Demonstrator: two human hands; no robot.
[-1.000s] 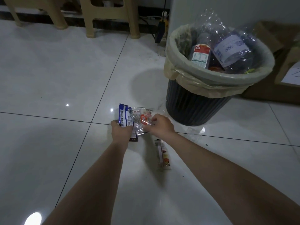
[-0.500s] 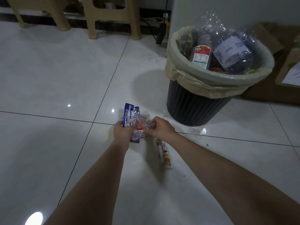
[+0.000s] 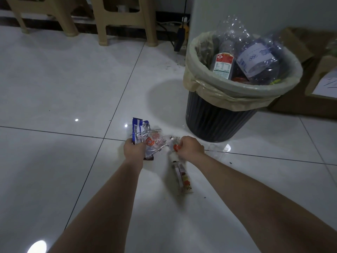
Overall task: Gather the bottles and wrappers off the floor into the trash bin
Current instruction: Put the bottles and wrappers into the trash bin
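My left hand (image 3: 134, 149) is closed on a bunch of wrappers (image 3: 145, 136): a blue-and-white one sticks up, with clear plastic and an orange print beside it. My right hand (image 3: 190, 147) is closed on the top end of a long clear wrapper (image 3: 181, 173) that trails down onto the white tile floor, blurred. The dark ribbed trash bin (image 3: 217, 117), lined with a pale bag, stands just right of and behind my hands. Crushed clear bottles (image 3: 255, 57) and a red-labelled bottle (image 3: 223, 65) fill it above the rim.
Beige plastic stool legs (image 3: 104, 24) stand along the far wall. A cable and plug (image 3: 179, 39) hang by the white wall left of the bin. Cardboard boxes (image 3: 319, 84) sit right of the bin. A small clear scrap (image 3: 218, 148) lies by the bin's base.
My left hand gathered the blue and clear wrappers up off the floor. My right hand let go of that bunch and took the top of the long wrapper, lifting that end.
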